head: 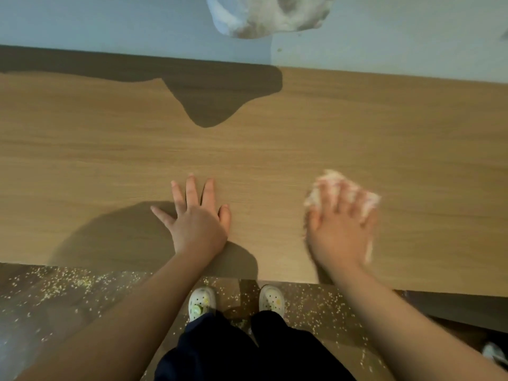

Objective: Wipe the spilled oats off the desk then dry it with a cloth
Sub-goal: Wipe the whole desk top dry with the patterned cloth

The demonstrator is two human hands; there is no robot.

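Cloth (334,180) looks soft, light and floppy, probably easily bunched. It's pinned flat to the table (275,147) under the right grip (341,229), fingers spread straight and nothing clenched, with edges poking out past the fingertips. Left grip (196,224) is laid flat, released, just beside. Best pressed from above, probably. Oats (68,284) are seen scattered on the floor (41,325) on the wrist side.

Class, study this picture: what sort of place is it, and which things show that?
Probably a room at home, though not certain: a wood-grain desk stands against a pale wall, spilled oats lie on the floor, and the person wears clogs.
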